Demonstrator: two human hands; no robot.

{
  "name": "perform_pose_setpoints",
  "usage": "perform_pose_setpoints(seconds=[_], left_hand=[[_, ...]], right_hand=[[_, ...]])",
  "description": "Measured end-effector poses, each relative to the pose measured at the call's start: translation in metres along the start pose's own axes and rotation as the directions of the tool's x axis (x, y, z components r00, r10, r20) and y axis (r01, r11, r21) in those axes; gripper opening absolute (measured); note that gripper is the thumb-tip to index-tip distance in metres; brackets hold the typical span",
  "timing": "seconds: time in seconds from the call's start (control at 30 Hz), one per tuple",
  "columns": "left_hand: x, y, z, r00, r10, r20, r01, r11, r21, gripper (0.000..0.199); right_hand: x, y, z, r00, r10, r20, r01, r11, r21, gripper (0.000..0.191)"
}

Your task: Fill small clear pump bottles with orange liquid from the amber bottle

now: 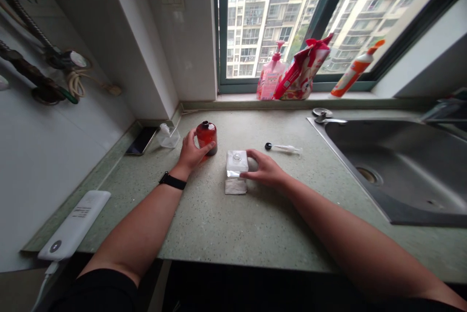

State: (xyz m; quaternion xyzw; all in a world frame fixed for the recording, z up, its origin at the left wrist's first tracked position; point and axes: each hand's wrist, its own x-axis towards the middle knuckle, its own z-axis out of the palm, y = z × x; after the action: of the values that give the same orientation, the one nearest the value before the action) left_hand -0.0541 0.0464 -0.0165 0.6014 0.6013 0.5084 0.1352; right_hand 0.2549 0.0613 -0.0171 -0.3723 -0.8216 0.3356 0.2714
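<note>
Left hand: the left hand (pixel 190 152), a black-strapped watch (pixel 172 181) at its wrist, is closed around a glossy amber-red bottle with a black neck (pixel 206 137), thumb across the front. The bottle stands upright, left of centre, its long axis vertical.

Right hand: the right hand (pixel 264 169) is nearer the square clear glass bottle (pixel 237 163), its curved fingers touching that bottle's right side. I can't tell whether it is gripping or only resting there.

Square bottle: it stands upright at the centre of the frame, on a folded white cloth (pixel 235 186), just beside the amber bottle.

Nearby: a slim dropper with a black bulb and clear stem (pixel 283 148) lies roughly left to right on the speckled green worktop (pixel 204 224), above the right hand.

Rest: a black smartphone (pixel 142 140) and a small clear plastic container (pixel 169 137) sit at the left. A steel sink (pixel 386 171) fills the right side, and a pink pump bottle (pixel 270 73) stands on the windowsill.
</note>
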Motion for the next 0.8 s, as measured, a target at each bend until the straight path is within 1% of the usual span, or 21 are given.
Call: perform_pose_setpoints(seconds=[0.07, 0.2, 0.33, 0.43, 0.57, 0.7, 0.8], left_hand=[[0.000, 0.001, 0.000, 1.000, -0.001, -0.004, 0.001, 1.000, -0.014, 0.064], [-0.001, 0.008, -0.001, 0.999, -0.033, -0.034, 0.032, 0.999, -0.029, 0.064], [-0.005, 0.020, -0.002, 0.999, -0.018, -0.035, 0.014, 0.996, -0.093, 0.065], [-0.011, 0.032, -0.002, 0.999, 0.032, -0.009, -0.033, 0.992, -0.125, 0.067], [-0.021, 0.046, 0.000, 0.996, 0.078, 0.032, -0.074, 0.991, -0.109, 0.068], [-0.029, 0.056, 0.002, 0.988, 0.129, 0.083, -0.123, 0.990, -0.070, 0.066], [-0.032, 0.060, 0.002, 0.981, 0.172, 0.088, -0.169, 0.985, -0.040, 0.067]], right_hand=[[0.001, 0.002, -0.001, 0.999, -0.005, -0.033, 0.007, 0.998, 0.066, 0.059], [0.004, 0.005, -0.004, 0.991, 0.007, -0.131, 0.021, 0.977, 0.214, 0.060], [0.004, 0.004, -0.010, 0.973, 0.024, -0.229, 0.039, 0.963, 0.267, 0.067], [0.006, 0.001, -0.021, 0.970, -0.003, -0.243, 0.071, 0.960, 0.272, 0.072], [0.014, -0.010, -0.043, 0.966, -0.062, -0.252, 0.123, 0.964, 0.234, 0.076], [0.026, -0.026, -0.069, 0.944, -0.124, -0.306, 0.183, 0.968, 0.170, 0.078], [0.036, -0.035, -0.084, 0.927, -0.155, -0.342, 0.203, 0.973, 0.110, 0.076]])
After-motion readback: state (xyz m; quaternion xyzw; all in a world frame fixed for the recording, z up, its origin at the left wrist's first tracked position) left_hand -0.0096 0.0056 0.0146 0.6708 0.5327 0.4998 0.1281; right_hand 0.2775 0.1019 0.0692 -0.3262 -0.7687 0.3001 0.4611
